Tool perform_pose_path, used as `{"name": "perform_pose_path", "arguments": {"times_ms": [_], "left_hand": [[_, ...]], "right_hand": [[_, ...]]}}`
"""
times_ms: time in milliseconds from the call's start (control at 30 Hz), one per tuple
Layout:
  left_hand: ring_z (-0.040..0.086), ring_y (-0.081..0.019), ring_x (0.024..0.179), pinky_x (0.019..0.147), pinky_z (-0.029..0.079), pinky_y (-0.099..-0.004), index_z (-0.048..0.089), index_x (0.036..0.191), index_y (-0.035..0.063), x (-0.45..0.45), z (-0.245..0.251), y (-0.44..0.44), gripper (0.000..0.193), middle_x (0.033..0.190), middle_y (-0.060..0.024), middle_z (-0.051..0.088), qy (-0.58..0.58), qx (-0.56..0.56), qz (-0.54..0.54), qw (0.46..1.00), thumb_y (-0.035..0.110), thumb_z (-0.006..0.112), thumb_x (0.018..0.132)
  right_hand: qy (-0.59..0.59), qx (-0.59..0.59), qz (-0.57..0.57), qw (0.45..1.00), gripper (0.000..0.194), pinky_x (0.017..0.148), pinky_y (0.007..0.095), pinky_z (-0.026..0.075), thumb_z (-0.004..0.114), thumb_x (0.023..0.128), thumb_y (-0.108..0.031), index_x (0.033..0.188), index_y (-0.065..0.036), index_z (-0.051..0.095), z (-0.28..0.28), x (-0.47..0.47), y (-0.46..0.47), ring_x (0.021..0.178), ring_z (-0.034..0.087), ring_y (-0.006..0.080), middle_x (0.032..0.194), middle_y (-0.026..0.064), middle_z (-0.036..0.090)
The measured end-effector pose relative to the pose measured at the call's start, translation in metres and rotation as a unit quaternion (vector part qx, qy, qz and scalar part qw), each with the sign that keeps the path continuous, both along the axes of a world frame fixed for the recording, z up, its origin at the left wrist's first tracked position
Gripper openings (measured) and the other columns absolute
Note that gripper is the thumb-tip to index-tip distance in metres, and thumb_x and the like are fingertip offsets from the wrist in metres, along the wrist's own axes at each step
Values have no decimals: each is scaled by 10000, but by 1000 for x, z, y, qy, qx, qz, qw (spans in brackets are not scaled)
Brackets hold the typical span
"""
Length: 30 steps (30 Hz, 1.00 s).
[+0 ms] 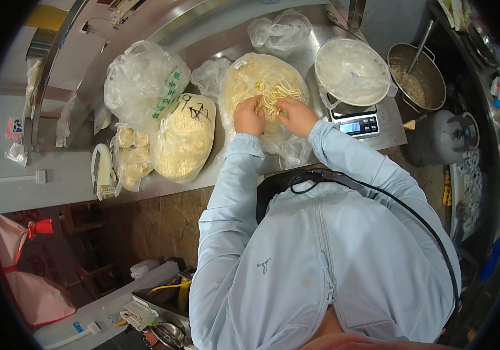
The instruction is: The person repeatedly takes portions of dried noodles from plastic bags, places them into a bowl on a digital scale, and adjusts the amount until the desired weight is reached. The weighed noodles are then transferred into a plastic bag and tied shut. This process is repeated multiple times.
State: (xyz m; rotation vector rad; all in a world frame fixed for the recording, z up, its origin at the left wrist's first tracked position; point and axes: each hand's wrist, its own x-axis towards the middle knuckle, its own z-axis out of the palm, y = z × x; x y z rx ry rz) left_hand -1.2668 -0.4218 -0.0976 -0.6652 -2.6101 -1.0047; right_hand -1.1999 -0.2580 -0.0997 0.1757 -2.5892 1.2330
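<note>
In the middle of the steel table, a large clear plastic bag (239, 78) of yellow noodles lies with its mouth towards me. Some noodle strands (279, 92) stick up out of it between my hands. My left hand (250, 117) has its fingers curled into these strands from the left. From the right, my right hand (297, 116) grips at the same strands with bent fingers. Its fingertips are partly hidden among the noodles. Right of the bag, a digital kitchen scale (355, 124) carries a round white bowl (349, 99) lined with clear plastic.
To the left stand a full bag of noodles (186, 144) with black handwriting, a bulky clear bag (138, 83) and several small noodle bags (132, 162). Crumpled plastic (280, 30) lies at the back. A pot (420, 87) with a ladle and a gas cylinder (436, 135) are beyond the table's right edge.
</note>
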Motion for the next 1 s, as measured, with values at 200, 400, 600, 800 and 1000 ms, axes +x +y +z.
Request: {"name": "perform_pose_path", "arguments": {"times_ms": [200,400,600,800,1000], "left_hand": [[620,-260,796,739,494,-344,674,1004,53,-16,9,-12,261,866,-122,669,63,8,53,997,41,628,747],[640,-191,729,697,505,-304,678,985,24,-15,5,-20,215,830,-99,681,-254,17,-36,966,111,666,788],[622,-140,713,681,495,-276,674,966,5,-3,53,-20,199,799,-85,674,-309,61,-57,947,124,681,806],[579,-125,678,586,484,-258,601,974,9,31,60,-17,162,790,-40,613,-373,196,18,906,82,647,836],[584,-116,727,541,496,-244,541,961,55,56,67,-38,111,880,-42,602,-414,428,11,803,77,600,870]], "right_hand": [[-18,48,25,998,331,932,397,450,631,778,-169,1083,-40,635,3,-8,3,1081,555,336,1155,157,590],[-40,35,56,997,271,910,383,462,640,778,-150,1026,-40,645,13,6,11,1042,574,314,1103,127,606],[84,-41,-60,994,246,875,384,479,618,773,-79,1016,-87,652,37,-4,18,1031,579,310,1109,110,600],[12,159,20,987,227,829,393,493,627,774,-84,984,-153,674,52,-54,25,952,615,294,1124,78,600],[-65,-8,-53,996,136,743,347,497,631,788,-176,904,-145,692,76,-100,43,804,636,247,990,87,661]]}}
